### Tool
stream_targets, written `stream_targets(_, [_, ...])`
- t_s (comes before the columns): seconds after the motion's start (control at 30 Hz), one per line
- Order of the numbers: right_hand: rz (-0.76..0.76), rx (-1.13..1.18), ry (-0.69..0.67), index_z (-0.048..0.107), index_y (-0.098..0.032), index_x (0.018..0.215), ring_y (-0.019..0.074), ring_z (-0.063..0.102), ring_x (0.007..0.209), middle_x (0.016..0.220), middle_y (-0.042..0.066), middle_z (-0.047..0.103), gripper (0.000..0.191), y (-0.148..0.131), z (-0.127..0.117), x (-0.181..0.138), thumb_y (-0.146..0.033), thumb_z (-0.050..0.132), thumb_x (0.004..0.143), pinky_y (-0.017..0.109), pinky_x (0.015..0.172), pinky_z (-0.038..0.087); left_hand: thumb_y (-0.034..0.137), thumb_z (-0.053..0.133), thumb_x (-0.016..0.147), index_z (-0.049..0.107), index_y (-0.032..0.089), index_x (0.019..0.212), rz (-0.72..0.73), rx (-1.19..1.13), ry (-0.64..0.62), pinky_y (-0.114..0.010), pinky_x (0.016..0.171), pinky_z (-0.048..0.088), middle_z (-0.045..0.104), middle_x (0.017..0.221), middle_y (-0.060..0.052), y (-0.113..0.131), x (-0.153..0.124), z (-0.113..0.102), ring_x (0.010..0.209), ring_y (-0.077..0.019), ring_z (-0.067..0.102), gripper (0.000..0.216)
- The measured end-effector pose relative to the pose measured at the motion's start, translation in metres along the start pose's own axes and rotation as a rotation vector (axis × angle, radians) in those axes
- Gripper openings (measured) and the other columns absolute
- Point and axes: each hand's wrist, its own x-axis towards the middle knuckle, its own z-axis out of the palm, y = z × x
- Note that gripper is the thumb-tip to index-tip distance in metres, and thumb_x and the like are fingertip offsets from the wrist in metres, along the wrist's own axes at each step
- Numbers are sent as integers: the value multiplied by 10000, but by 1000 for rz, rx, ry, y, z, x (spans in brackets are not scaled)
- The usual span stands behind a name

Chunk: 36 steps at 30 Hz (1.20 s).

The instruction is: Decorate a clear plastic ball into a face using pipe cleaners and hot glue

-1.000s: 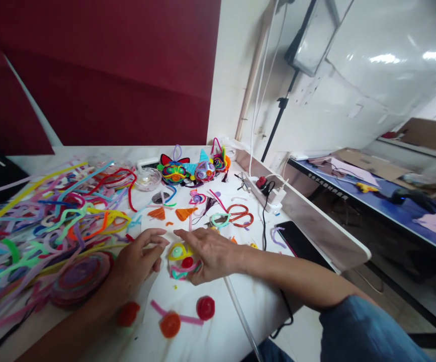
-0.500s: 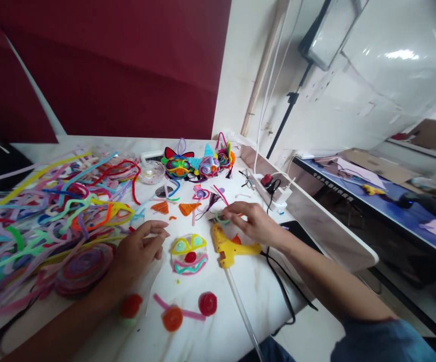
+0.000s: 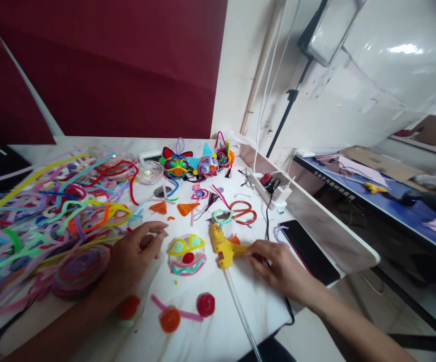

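Observation:
My right hand [image 3: 274, 264] grips the handle end of a yellow hot glue gun [image 3: 223, 246], which lies on the table with a long clear glue stick [image 3: 240, 306] coming out of its back. My left hand [image 3: 137, 254] rests loosely curled, fingers partly apart, and nothing shows in it. Between the hands lies a pipe-cleaner face [image 3: 187, 256] with yellow eye outlines, a red nose and a pink and teal mouth. Nearer me are an orange coil [image 3: 170, 320] on a pink strip, a red coil [image 3: 206, 304] and another orange coil [image 3: 128, 306] by my left forearm.
Loose pipe cleaners [image 3: 52, 216] heap up on the left, beside a large coiled disc [image 3: 82, 271]. Orange-handled scissors [image 3: 244, 213] lie beyond the glue gun. Finished colourful ornaments [image 3: 178, 165] stand at the back. A phone [image 3: 310, 254], power strip [image 3: 268, 193] and black cable are at right.
My right hand has moved from over the scissors toward me and right, onto the glue gun's handle. The scissors and phone now show in full. My left hand has hardly moved.

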Motion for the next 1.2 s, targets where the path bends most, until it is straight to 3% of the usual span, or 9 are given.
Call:
stream_targets(0.1, [9,23,-91,582,-192,924,139,594,702,827,35,630,104,-15,19,-18,-215,480,919,230,638,451,443,544,843,606,215,1015,3,-68,20,-221,505,432,656,743,10,0,-1,-2,523,-119,567,292])
stream_targets(0.23, [6,-44,-99,553,-187,949,153,588,687,843,42,618,122,-27,35,-28,-297,511,916,252,623,450,406,576,844,612,201,1005,31,-131,55,-211,489,423,666,807,-5,9,-2,-8,518,-99,547,263])
stream_targets(0.47, [-13,-228,-26,540,-187,956,161,614,647,836,40,635,109,-27,55,-28,-212,441,916,260,599,433,348,578,849,632,188,974,155,-25,79,-202,470,383,591,577,41,37,-5,-23,483,-101,530,210])
stream_targets(0.6, [-4,-291,6,548,-176,1008,157,629,606,818,35,656,166,-25,58,-27,-189,432,890,254,570,424,350,565,840,649,174,951,200,102,-11,-221,509,426,569,522,45,42,-11,-37,477,-115,557,225])
stream_targets(0.8, [41,-469,20,577,-182,1040,182,675,628,897,48,707,209,-17,54,-28,-200,456,870,269,539,383,359,516,860,673,168,978,222,315,-204,-242,560,468,703,858,-46,21,-39,-53,623,-137,621,274])
stream_targets(0.97, [85,-577,-11,603,-187,1035,180,681,650,935,51,712,205,-15,48,-29,-197,479,873,269,517,327,333,500,885,660,168,1029,334,473,-326,-275,693,507,695,917,-56,-4,-66,-56,785,-176,644,272])
stream_targets(1.1, [71,-640,28,614,-173,1020,171,671,652,915,62,707,197,-14,48,-32,-191,476,880,273,508,292,329,511,901,665,193,1009,456,500,-331,-319,841,500,685,1006,-73,-13,-80,-60,949,-207,631,231])
stream_targets(1.2, [51,-654,55,614,-171,1022,162,664,646,887,59,699,193,-10,49,-36,-207,468,902,274,505,283,279,501,908,685,233,998,484,475,-257,-314,881,493,695,1012,-54,-15,-89,-68,982,-205,628,210])
